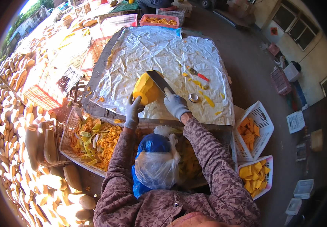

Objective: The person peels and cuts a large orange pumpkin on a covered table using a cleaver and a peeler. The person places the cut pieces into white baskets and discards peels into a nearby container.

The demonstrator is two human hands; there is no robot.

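Note:
In front of me a peeled yellow pumpkin [146,86] is tilted on the plastic-covered table [140,45]. My gloved left hand [133,112] holds it from its near left end, fingers around the narrow neck. My right hand [176,103], also gloved, grips a wide-bladed knife [159,81]. The dark blade lies against the pumpkin's right side; how far its edge goes in is hidden. Right of the knife lie a peeler with a red handle [199,74], a small round metal tin [193,97] and strips of yellow peel [208,100].
A crate of orange pulp and peel [95,142] stands below the table's near left edge. Crates of cut pumpkin [248,134] and yellow chunks [254,176] are at the right. Whole pumpkins [13,113] cover the left ground. Beyond the table sits another person [155,4].

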